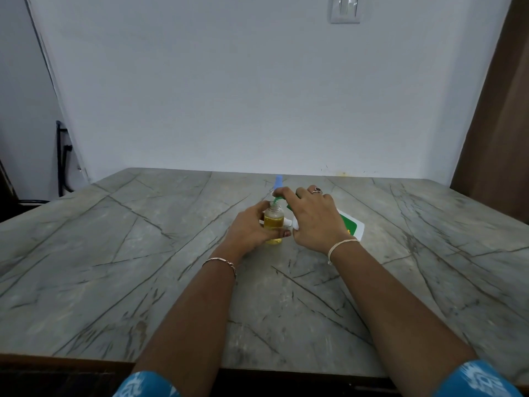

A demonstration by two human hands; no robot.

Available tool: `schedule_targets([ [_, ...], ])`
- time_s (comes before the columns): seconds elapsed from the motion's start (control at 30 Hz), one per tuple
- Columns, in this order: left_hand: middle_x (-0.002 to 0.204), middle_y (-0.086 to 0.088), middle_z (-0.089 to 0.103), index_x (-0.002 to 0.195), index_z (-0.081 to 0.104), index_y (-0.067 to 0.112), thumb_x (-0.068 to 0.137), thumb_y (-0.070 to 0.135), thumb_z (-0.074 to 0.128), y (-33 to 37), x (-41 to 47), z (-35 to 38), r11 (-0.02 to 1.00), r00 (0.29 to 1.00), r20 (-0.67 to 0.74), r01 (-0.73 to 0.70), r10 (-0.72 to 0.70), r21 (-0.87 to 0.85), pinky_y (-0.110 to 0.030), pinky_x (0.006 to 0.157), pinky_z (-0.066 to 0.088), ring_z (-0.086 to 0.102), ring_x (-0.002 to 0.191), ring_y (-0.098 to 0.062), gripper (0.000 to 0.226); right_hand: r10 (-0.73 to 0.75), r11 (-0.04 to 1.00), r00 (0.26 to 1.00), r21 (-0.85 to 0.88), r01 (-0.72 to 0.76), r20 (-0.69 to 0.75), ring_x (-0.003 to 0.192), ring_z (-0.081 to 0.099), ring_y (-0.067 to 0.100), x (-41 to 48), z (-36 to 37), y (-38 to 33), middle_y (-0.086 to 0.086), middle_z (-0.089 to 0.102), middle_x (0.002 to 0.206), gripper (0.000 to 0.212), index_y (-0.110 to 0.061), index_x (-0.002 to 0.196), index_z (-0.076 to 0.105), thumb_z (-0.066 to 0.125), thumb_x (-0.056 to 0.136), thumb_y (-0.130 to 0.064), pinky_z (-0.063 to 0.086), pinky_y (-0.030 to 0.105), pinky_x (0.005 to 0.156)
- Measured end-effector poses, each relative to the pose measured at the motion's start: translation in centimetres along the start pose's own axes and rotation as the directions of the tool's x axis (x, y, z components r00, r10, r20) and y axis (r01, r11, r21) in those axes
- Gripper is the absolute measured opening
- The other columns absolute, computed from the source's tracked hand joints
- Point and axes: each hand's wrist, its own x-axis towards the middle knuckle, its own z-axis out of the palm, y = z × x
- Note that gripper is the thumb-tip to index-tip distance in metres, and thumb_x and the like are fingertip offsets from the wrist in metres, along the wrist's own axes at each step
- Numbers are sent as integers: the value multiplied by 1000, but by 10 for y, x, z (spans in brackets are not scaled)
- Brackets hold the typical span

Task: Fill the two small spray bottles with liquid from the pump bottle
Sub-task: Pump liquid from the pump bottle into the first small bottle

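Note:
A small clear spray bottle (273, 221), uncapped and mostly full of yellow liquid, stands on the marble table (143, 253). My left hand (247, 229) grips its body from the left. My right hand (313, 217) covers the top of the green-and-white pump bottle (353, 227), fingers curled over the pump head, whose green spout (276, 200) points down into the small bottle's neck. Behind my hands rises the blue-capped top of a second spray bottle (278, 181), its body hidden.
A white wall stands right behind the table's far edge. A brown door frame (498, 138) is at the right. A dark metal stand (63, 161) is off the table's left side. A small white piece (287, 223) shows between my hands.

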Motion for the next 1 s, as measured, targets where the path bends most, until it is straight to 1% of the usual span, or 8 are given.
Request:
schedule_targets([
  [0.17, 118, 7, 64, 128, 55, 25, 70, 43, 82, -2, 0, 1, 1000, 1000, 0, -11, 11, 4, -25, 88, 43, 59, 103, -12, 66, -16, 1000, 1000, -12, 15, -8, 113, 49, 27, -5, -3, 3, 5, 54, 121, 84, -38, 146, 14, 65, 80, -31, 43, 40, 91],
  [0.33, 118, 9, 62, 132, 53, 23, 71, 53, 78, -1, -1, 0, 1000, 1000, -9, -5, 5, 19, -28, 93, 44, 57, 106, -10, 72, -44, 999, 999, -19, 43, -15, 112, 49, 29, -7, -4, 4, 8, 54, 119, 93, -43, 150, -3, 61, 83, -28, 44, 41, 89],
  [0.5, 112, 9, 64, 128, 55, 25, 72, 48, 80, -1, -1, -1, 1000, 1000, -6, -3, 3, 21, -24, 85, 43, 59, 101, -11, 66, -20, 999, 1000, -27, 19, -12, 112, 49, 28, -5, -2, 3, 6, 55, 118, 85, -39, 145, 13, 65, 79, -27, 44, 40, 89],
  [0.63, 126, 2, 62, 136, 50, 20, 75, 43, 79, 1, -1, -1, 999, 1000, -8, -2, 2, 36, -25, 89, 43, 54, 103, -11, 72, 7, 1000, 1000, -23, -7, -11, 114, 49, 28, -1, 0, 0, 5, 56, 120, 82, -37, 140, 21, 70, 75, -27, 43, 42, 93],
  [0.7, 132, -1, 61, 137, 49, 19, 74, 43, 79, 1, -1, 0, 999, 1000, -8, 0, 1, 39, -30, 96, 46, 58, 110, -15, 74, 12, 1000, 1000, -16, -12, -15, 115, 48, 28, 0, 1, -1, 5, 55, 121, 81, -36, 140, 24, 71, 74, -26, 43, 43, 94],
  [0.8, 135, -4, 60, 139, 48, 19, 74, 45, 79, 2, -2, 0, 999, 1000, -2, 10, -10, 52, -39, 102, 47, 59, 117, -22, 76, 8, 1000, 1000, -26, -8, -22, 116, 48, 27, -1, 0, -1, 4, 55, 123, 81, -36, 141, 22, 70, 76, -28, 42, 42, 95],
  [0.9, 136, -4, 58, 140, 46, 17, 75, 43, 79, 3, -3, 0, 999, 1000, -6, 14, -14, 40, -31, 98, 44, 57, 119, -22, 77, -4, 1000, 1000, 1, 4, -13, 114, 48, 27, -4, -2, 3, 4, 55, 121, 82, -37, 145, 18, 67, 79, -29, 42, 40, 92],
  [1.0, 137, -4, 57, 141, 46, 17, 75, 43, 79, 5, -3, 1, 999, 1000, -11, 18, -18, 50, -31, 96, 44, 56, 120, -23, 78, -18, 1000, 1000, 20, 18, -6, 111, 49, 28, -8, -3, 5, 5, 55, 117, 86, -40, 147, 13, 65, 80, -29, 44, 40, 88],
])
